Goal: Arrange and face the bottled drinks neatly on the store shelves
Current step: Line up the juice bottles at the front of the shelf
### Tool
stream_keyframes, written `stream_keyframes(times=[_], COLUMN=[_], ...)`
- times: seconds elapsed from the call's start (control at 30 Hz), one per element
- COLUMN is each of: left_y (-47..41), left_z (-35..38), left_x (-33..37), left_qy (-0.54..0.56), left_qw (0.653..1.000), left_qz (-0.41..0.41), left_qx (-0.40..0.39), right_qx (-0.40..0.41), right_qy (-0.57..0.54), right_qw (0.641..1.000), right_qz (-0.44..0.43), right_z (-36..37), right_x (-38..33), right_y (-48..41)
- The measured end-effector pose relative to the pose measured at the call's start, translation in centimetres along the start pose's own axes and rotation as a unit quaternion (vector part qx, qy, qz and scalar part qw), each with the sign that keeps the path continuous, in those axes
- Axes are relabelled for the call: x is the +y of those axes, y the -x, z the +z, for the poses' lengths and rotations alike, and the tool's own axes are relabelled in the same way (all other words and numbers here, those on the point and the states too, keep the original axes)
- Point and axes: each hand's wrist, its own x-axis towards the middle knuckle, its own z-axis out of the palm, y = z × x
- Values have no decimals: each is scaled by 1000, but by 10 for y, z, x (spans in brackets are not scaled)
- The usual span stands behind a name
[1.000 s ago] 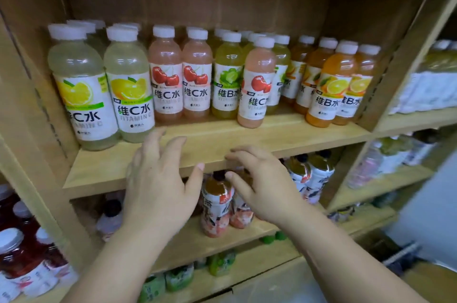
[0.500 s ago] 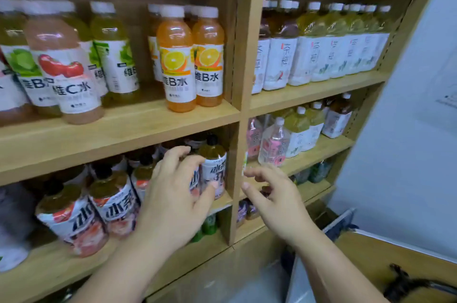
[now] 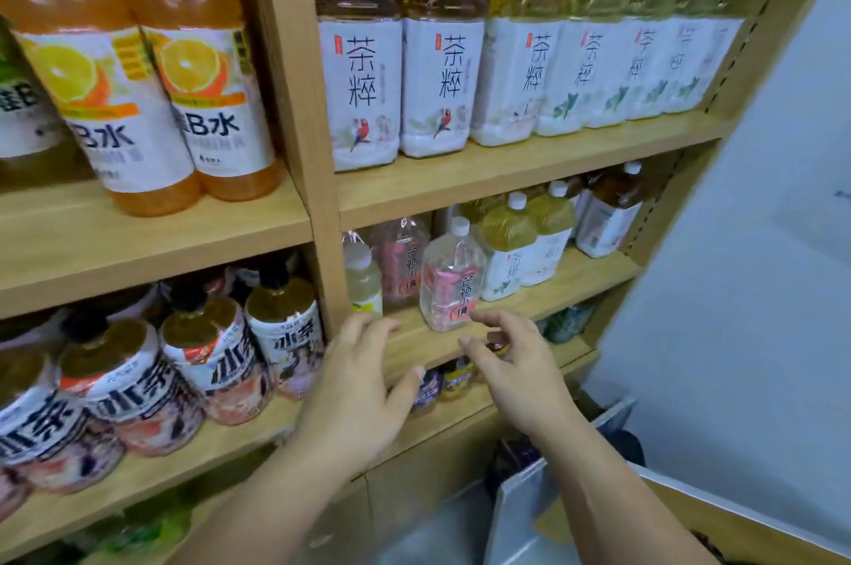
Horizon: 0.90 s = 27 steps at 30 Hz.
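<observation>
While the left hand and right hand hover apart and empty, the pink bottle stands on the middle shelf, just behind the right fingertips | step: facing | how, likely: grip low, turn label outward, align with its pink neighbour.

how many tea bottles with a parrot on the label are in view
2: the left parrot bottle and the right parrot bottle stand side by side at the left end of the upper right shelf. More may be hidden behind them.
</observation>
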Motion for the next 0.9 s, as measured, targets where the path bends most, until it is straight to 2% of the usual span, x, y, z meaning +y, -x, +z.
stream_keyframes(times=[0.23,0.43,0.6,0.77,0.9], left_y=[-83,-138,-166,-170,-169], left_z=[47,72,85,96,98], left_x=[10,13,13,17,21], left_qy=[43,38,-9,-17,-34], left_qw=[999,995,990,979,981], left_qz=[1,-86,-130,-197,-191], left_qx=[-18,-44,-57,-44,-21], right_qx=[-9,-25,-88,-149,-168], right_qy=[0,-23,-66,-39,-40], right_qw=[999,997,992,988,985], right_qz=[47,74,59,23,-4], right_z=[-8,-25,-23,-20,-21], right_x=[20,35,42,56,69], right_y=[-64,-107,-135,-148,-161])
